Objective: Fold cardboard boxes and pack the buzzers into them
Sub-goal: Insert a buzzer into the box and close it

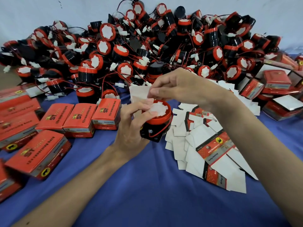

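My left hand (131, 126) grips a buzzer (157, 125), black with a red rim and a white face, over the middle of the blue cloth. Part of a white-sided cardboard box (139, 94) shows behind the buzzer, its flap standing up. My right hand (177, 86) pinches that flap from above. Whether the buzzer sits partly inside the box is hidden by my fingers. A large heap of loose buzzers (131, 46) with red and black wires lies behind my hands.
Closed red boxes (54, 117) stand in rows at the left. Flat unfolded box blanks (211, 145) fan out at the right. More folded boxes (277, 89) are piled at the far right. Blue cloth (147, 185) covers the table.
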